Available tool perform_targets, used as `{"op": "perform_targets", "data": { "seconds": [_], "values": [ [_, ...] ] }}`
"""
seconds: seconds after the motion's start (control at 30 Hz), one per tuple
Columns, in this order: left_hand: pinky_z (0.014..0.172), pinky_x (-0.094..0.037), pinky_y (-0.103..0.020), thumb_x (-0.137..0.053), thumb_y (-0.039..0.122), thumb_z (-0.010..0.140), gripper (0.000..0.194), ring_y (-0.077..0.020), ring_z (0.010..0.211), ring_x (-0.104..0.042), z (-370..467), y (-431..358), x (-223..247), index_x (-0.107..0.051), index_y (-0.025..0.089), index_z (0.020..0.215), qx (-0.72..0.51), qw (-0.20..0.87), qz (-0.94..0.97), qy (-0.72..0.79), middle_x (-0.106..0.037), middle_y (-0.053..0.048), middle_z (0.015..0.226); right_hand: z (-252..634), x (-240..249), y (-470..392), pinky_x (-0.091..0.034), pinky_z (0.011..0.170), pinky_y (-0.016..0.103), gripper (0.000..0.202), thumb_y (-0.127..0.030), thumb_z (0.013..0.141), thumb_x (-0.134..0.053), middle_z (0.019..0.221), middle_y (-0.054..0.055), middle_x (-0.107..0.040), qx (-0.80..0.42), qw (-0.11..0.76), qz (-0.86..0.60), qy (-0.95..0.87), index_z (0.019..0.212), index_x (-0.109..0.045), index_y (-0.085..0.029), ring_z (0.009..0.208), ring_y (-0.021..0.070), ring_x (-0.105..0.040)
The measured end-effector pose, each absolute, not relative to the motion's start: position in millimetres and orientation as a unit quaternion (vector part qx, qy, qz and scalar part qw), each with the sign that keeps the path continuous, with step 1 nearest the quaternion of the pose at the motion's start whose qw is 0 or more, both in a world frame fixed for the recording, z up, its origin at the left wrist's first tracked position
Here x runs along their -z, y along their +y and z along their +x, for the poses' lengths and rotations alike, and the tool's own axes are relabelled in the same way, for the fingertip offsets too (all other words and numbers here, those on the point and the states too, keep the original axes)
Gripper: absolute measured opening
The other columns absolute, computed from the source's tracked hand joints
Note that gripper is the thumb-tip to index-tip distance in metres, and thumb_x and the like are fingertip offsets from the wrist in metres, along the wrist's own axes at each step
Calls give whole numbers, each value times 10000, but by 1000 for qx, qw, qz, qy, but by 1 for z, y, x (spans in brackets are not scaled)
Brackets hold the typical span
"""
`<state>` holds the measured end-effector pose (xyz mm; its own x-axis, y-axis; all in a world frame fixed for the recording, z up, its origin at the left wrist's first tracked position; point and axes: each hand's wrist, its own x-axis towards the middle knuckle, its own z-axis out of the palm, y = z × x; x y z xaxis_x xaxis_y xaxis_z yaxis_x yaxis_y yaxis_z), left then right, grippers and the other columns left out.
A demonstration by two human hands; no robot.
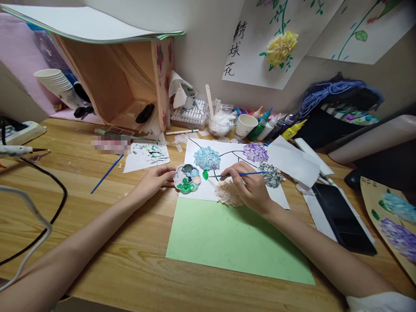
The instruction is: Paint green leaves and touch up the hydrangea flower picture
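Observation:
My left hand (158,180) grips the rim of a flower-shaped paint palette (195,172) with green, dark and pale paint in its wells. My right hand (248,186) is closed around a thin blue paintbrush (250,173). The brush tip is beside a small green leaf (205,175) on the white paper (198,196). Textured flower heads sit on that paper: a light blue one (207,158), a purple one (255,152), a grey one (271,175) and a cream one (227,193) partly hidden by my right hand. Dark stem lines run between them.
Green paper (234,242) lies under the white sheet. Behind stand a paper cup (246,125), a tub of tissue (222,124) and paint bottles (260,128). A black phone (344,219) is at right. Another blue brush (107,173), a paint-smeared paper (147,156) and cables (61,203) are at left.

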<state>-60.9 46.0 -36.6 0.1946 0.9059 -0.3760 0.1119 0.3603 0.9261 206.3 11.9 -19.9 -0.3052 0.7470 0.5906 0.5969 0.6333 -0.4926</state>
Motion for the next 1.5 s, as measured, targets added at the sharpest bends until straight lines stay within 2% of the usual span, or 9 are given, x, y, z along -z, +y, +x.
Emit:
{"op": "perform_targets", "data": {
  "seconds": [0.33,0.5,0.6,0.73,0.87,1.17,1.5],
  "values": [
    [778,-576,-346,-784,385,586,354,-171,712,-684,-56,45,30,-682,163,842,-338,628,445,541,-735,-38,863,207,20,12,-481,698,319,302,-207,971,-379,711,26,-687,-99,405,-421,-806,793,-622,-217,740,173,-620],
    [745,-567,-326,-784,393,581,357,-160,686,-673,-58,45,33,-677,157,827,-342,634,450,528,-728,-38,843,207,19,9,-475,785,337,254,-218,976,-391,818,32,-697,-163,461,-431,-759,922,-638,-221,853,179,-609],
    [732,-558,-310,-782,383,583,354,-154,686,-668,-58,46,35,-678,146,824,-344,640,445,523,-722,-39,841,201,20,1,-474,811,344,200,-199,958,-430,914,37,-684,-185,448,-424,-765,992,-624,-235,918,184,-592],
    [700,-544,-279,-778,341,600,327,-140,680,-663,-58,45,37,-681,139,838,-350,641,436,526,-714,-36,846,189,28,-15,-467,848,363,239,-121,916,-442,1005,60,-679,-137,413,-364,-823,1071,-591,-224,992,202,-561],
    [668,-537,-253,-778,274,602,265,-120,651,-652,-56,44,35,-672,137,802,-361,645,419,527,-706,-20,799,180,37,-25,-480,847,367,288,-88,875,-464,1024,79,-683,-77,394,-324,-857,1117,-577,-194,966,206,-561],
    [612,-525,-222,-775,240,602,227,-101,598,-638,-56,46,37,-672,129,772,-364,654,415,517,-706,-12,758,170,49,-25,-510,865,343,314,-72,876,-496,1055,83,-688,-61,353,-336,-871,1170,-556,-165,1005,202,-544],
    [638,-531,-233,-727,207,653,163,-102,598,-637,-56,45,37,-670,132,787,-358,652,422,518,-695,-2,715,173,48,-27,-517,793,323,315,-73,888,-468,976,64,-699,-60,383,-341,-856,1167,-549,-193,934,196,-573]
  ]
}}
